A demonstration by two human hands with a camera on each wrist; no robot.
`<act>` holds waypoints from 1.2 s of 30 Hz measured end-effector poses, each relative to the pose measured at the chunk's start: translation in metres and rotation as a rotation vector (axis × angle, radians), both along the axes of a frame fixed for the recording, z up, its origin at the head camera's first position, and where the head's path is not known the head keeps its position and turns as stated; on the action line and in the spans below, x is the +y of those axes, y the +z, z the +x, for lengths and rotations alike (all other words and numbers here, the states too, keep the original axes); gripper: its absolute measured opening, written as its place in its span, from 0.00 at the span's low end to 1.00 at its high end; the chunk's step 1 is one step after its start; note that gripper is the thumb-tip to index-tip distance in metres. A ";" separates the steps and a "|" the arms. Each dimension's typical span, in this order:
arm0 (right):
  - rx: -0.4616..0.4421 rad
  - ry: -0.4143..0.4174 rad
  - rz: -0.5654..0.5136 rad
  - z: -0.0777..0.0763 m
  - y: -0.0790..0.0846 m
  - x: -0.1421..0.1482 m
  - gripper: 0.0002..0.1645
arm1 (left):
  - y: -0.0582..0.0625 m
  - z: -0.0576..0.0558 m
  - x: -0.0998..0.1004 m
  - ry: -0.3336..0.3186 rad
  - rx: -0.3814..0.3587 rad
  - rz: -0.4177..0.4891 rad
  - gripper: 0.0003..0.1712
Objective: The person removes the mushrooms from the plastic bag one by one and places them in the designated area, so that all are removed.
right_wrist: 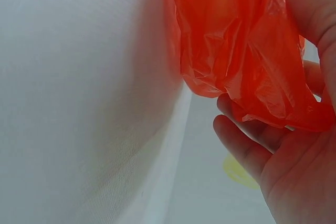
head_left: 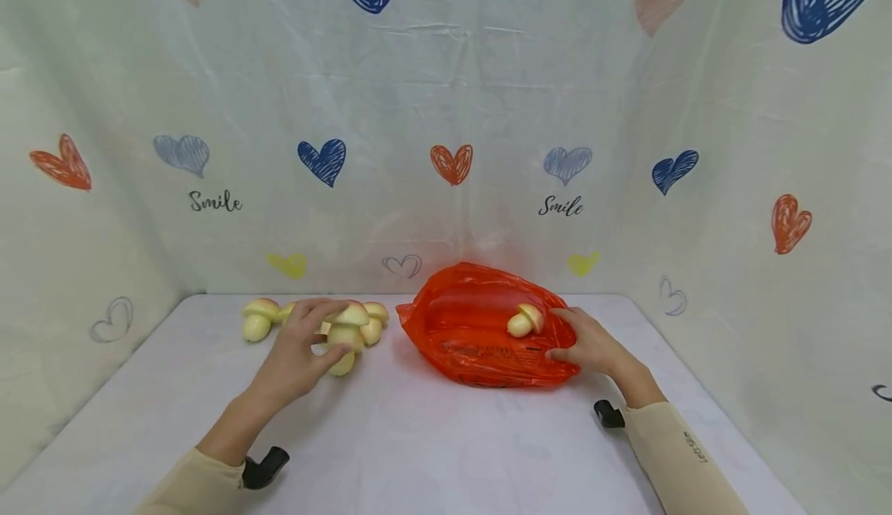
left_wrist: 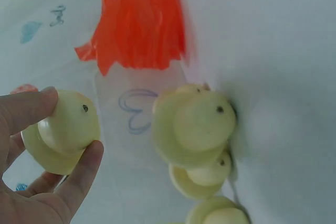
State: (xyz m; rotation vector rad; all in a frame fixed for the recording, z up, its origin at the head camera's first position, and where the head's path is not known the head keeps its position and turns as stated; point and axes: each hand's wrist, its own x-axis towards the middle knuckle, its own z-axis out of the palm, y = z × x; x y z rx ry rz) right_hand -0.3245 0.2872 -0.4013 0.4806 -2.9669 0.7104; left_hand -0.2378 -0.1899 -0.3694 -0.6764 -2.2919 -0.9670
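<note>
My left hand [head_left: 296, 356] pinches a toy mushroom [head_left: 346, 334] with a pale stem and yellowish cap between thumb and fingertips. In the left wrist view this mushroom [left_wrist: 68, 129] shows a small dark spot on the end of its stem. A red plastic bag [head_left: 481, 364] lies on its side, its mouth spread toward me. Inside it, near the right side, rests another mushroom [head_left: 525, 320]. My right hand [head_left: 592, 342] grips the bag's right edge. Seen from the right wrist, the thumb and fingers [right_wrist: 244, 148] lie on either side of the crumpled red plastic.
Several more mushrooms [head_left: 259, 319] stand at the back left of the white table [head_left: 432, 453], partly hidden behind my left hand. One mushroom [head_left: 374, 323] is close to the bag's left side. A white curtain [head_left: 376, 221] with printed hearts rises behind the table.
</note>
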 end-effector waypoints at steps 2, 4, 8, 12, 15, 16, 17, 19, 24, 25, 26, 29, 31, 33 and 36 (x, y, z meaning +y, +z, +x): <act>0.002 0.002 0.001 0.000 0.000 0.001 0.49 | -0.002 0.000 -0.006 0.013 0.012 -0.003 0.35; 0.004 0.001 0.001 0.001 0.000 0.002 0.49 | -0.004 -0.001 -0.011 0.024 0.010 -0.004 0.35; -0.007 -0.011 0.003 0.003 0.000 0.003 0.49 | -0.008 -0.002 -0.021 0.046 -0.006 -0.002 0.35; -0.013 -0.018 0.006 0.003 0.000 0.003 0.50 | -0.012 -0.003 -0.030 0.070 -0.003 0.001 0.34; -0.010 -0.014 0.007 0.002 0.000 0.003 0.50 | -0.015 -0.004 -0.038 0.093 0.001 -0.005 0.34; -0.010 -0.013 0.007 0.002 0.000 0.002 0.50 | -0.016 -0.005 -0.040 0.101 0.000 -0.009 0.34; -0.010 -0.012 0.006 0.002 0.000 0.002 0.50 | -0.017 -0.005 -0.043 0.108 -0.003 -0.012 0.35; -0.011 -0.011 0.004 0.001 0.000 0.002 0.50 | -0.020 -0.006 -0.047 0.123 -0.016 -0.014 0.35; -0.015 -0.009 -0.002 -0.001 -0.001 0.002 0.50 | -0.024 -0.008 -0.055 0.143 -0.096 -0.022 0.34; -0.014 -0.007 -0.004 -0.001 -0.001 0.002 0.50 | -0.025 -0.009 -0.056 0.145 -0.116 -0.024 0.33; -0.012 -0.004 -0.005 -0.001 -0.001 0.002 0.49 | -0.025 -0.009 -0.057 0.148 -0.141 -0.027 0.33; -0.003 0.005 -0.006 -0.001 -0.001 0.001 0.49 | -0.027 -0.010 -0.060 0.156 -0.205 -0.035 0.32; 0.002 0.010 -0.005 -0.001 -0.001 0.001 0.49 | -0.027 -0.011 -0.062 0.162 -0.231 -0.045 0.32; 0.004 0.011 -0.004 0.000 -0.001 0.001 0.49 | -0.029 -0.013 -0.065 0.169 -0.236 -0.060 0.32; 0.001 0.007 -0.003 0.000 -0.001 0.001 0.49 | -0.031 -0.016 -0.069 0.175 -0.219 -0.087 0.33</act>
